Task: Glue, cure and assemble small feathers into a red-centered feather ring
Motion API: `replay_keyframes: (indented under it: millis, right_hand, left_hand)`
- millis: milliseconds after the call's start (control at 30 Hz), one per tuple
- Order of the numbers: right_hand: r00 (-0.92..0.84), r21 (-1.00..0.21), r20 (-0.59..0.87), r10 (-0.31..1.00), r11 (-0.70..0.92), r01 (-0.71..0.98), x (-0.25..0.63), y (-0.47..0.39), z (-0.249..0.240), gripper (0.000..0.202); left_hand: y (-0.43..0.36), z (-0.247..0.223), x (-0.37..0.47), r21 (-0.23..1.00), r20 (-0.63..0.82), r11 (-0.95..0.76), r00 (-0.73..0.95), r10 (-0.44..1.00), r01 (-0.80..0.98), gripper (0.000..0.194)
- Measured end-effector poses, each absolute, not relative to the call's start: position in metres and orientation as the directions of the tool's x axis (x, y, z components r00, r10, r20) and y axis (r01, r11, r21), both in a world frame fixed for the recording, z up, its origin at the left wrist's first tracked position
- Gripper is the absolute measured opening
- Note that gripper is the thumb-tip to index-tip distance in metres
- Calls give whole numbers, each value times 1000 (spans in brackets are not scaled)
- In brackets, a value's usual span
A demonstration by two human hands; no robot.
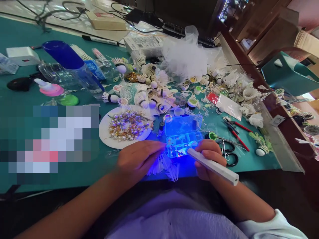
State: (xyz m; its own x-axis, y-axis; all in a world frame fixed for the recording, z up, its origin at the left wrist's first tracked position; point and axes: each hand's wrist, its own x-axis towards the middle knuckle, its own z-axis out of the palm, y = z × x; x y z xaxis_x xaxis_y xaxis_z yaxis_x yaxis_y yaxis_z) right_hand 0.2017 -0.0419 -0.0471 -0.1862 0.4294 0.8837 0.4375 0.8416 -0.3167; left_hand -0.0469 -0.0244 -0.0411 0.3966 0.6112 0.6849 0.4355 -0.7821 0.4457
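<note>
My right hand [208, 156] grips a white pen-shaped UV lamp [216, 166] that slants down to the left. Blue light from its tip falls over an open compartment box [183, 126] of clear plastic with small bits inside. At the box's left side, my left hand [139, 157] has thumb and fingertips pinched together. Whatever lies between them is lost in the glare. Just below the fingertips are white feather pieces [171, 171], lit violet; whether the hand touches them I cannot tell.
A white plate [104, 132] carries beaded sprays. Behind lie many shuttlecocks [119, 68], white tulle [185, 56] and a blue-capped bottle [64, 54]. Black-handled scissors [233, 161] and red-handled pliers [240, 139] are on the right, near a teal bin [284, 73].
</note>
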Motion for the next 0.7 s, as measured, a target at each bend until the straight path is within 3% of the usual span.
replay_keyframes:
  millis: [467, 700]
  right_hand:
    - [-232, -355, 845, 482, 829, 432, 202, -44, -47, 45]
    - [-149, -365, 866, 477, 808, 462, 201, -43, -47, 42]
  left_hand:
    - [-23, -45, -47, 420, 710, -798, 392, 585, 432, 17]
    - [-23, -42, -46, 399, 718, -806, 397, 571, 438, 17]
